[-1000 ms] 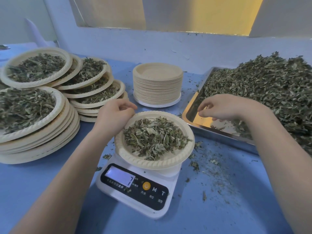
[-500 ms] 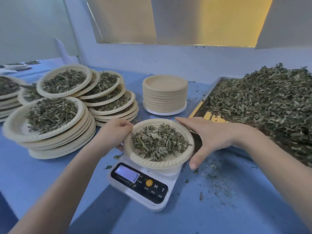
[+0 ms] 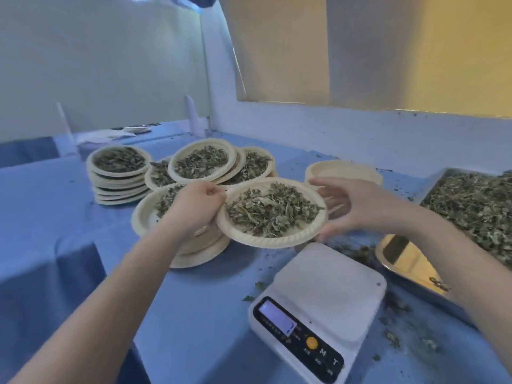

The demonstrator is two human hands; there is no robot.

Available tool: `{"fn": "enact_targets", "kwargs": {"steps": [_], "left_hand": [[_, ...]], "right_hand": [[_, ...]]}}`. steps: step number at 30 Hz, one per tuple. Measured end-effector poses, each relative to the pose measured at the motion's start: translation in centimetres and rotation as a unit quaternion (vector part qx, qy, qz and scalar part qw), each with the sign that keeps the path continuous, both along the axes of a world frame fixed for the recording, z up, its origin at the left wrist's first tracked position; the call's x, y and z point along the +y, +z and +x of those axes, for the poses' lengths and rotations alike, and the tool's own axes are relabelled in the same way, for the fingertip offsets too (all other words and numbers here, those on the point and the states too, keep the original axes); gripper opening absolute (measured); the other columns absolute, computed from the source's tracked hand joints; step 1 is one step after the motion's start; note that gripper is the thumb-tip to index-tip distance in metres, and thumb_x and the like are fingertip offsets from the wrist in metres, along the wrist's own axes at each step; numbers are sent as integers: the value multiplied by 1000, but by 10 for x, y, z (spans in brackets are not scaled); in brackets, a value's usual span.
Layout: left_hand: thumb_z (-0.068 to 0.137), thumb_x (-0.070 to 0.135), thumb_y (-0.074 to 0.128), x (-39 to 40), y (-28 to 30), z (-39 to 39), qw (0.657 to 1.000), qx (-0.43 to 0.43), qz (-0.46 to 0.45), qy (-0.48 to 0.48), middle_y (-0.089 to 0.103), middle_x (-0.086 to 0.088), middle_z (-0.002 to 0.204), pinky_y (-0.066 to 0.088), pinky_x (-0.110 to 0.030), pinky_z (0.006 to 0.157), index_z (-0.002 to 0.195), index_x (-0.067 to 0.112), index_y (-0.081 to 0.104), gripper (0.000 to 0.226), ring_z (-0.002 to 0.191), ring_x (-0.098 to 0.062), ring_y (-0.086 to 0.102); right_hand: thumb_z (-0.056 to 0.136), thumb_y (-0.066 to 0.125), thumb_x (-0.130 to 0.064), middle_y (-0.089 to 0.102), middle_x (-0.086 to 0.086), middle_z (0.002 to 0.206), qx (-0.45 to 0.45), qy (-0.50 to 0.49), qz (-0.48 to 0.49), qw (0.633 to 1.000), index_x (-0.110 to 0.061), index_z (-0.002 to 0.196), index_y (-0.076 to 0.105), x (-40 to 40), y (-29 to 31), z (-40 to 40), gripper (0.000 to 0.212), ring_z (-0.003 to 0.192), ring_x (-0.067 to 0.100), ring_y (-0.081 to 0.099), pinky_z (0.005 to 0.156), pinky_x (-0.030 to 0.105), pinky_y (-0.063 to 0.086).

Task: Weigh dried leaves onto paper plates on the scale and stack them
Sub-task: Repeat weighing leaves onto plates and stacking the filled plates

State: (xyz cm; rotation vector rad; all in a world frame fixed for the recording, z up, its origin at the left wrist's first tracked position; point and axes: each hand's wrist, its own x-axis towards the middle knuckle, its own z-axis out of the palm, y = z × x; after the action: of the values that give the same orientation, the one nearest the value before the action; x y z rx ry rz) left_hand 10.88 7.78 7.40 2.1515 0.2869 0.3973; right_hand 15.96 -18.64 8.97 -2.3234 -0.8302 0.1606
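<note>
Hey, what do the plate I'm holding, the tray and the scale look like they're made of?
Held plate: matte beige moulded paper or pulp, judging by its embossed rim. Tray: likely polished metal, since its bare floor reflects. Scale: apparently smooth white plastic, with a glossy black panel.

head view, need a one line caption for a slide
Both hands, left and right, carry a leaf-filled paper plate from the bare scale.

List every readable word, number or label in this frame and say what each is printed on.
"M" – on the scale front panel, right of the orange button.
"T" – same panel, right of the "M".
Small print under the buttons and along the display: too blurred to read.
Display reading: not legible.
Nothing else carries text.
</note>
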Motion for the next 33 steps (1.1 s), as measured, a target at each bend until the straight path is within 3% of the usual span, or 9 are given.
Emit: {"fn": "enact_targets", "kwargs": {"steps": [3,6,9,11,15,20,26,30,33], "left_hand": [[95,12,51,39,21,-9,999,-21,-35,35,61,-1,47,51,-23,43,78,11,64,21,36,-9,55],[96,9,51,82,41,-16,992,-35,-108,62,67,-11,63,57,-30,58,90,3,64,16,41,-16,61],[96,6,49,127,54,-23,981,-59,-155,101,65,-17,71,57,-29,58,90,0,61,15,43,-19,62],[95,3,47,159,58,-32,973,-82,-164,138,62,-18,69,55,-25,52,85,-2,59,16,38,-16,60],[95,0,45,228,53,-55,955,-99,-158,232,58,-18,69,53,-21,45,75,-1,54,22,34,-15,58],[93,-2,45,309,23,-87,923,-93,-158,337,57,-16,66,53,-21,42,71,2,53,24,32,-15,57],[91,-1,46,379,-38,-79,891,-52,-202,404,58,-12,65,58,-41,69,71,0,56,22,36,-17,60],[91,2,47,411,-71,-57,871,-56,-216,437,63,-6,57,59,-43,69,65,4,56,27,50,-26,67],[93,6,47,426,-88,-41,866,-43,-215,450,68,-19,86,58,-45,71,76,3,59,21,73,-35,69]], "right_hand": [[55,89,-23,64,-28,91,-24,-2,51,998,-40,122,53,44,16,8,78,78,-6,65,72,10,50],[66,83,-18,70,-18,80,-55,-19,88,994,-26,123,60,96,28,19,61,66,-7,65,60,4,44],[77,69,-9,73,-6,79,-87,-14,90,992,-22,124,60,162,42,25,49,74,8,68,72,16,52],[80,58,-5,72,4,87,-115,-1,51,992,-17,122,61,213,50,28,44,85,19,66,84,29,51],[82,52,-3,68,13,88,-158,35,-86,983,-7,102,66,321,56,29,24,82,26,61,58,27,40],[80,61,-6,47,6,50,-173,75,-207,960,-10,56,47,441,35,17,28,56,22,47,53,24,38],[89,48,-1,59,14,81,68,46,-47,996,-12,63,42,530,-39,30,29,63,24,58,37,17,45],[87,44,6,57,13,72,136,-42,18,990,-7,65,46,568,-76,38,26,55,28,62,39,29,49],[90,39,6,59,15,78,181,-69,31,981,-4,76,49,586,-95,45,21,43,22,55,31,23,43]]}}
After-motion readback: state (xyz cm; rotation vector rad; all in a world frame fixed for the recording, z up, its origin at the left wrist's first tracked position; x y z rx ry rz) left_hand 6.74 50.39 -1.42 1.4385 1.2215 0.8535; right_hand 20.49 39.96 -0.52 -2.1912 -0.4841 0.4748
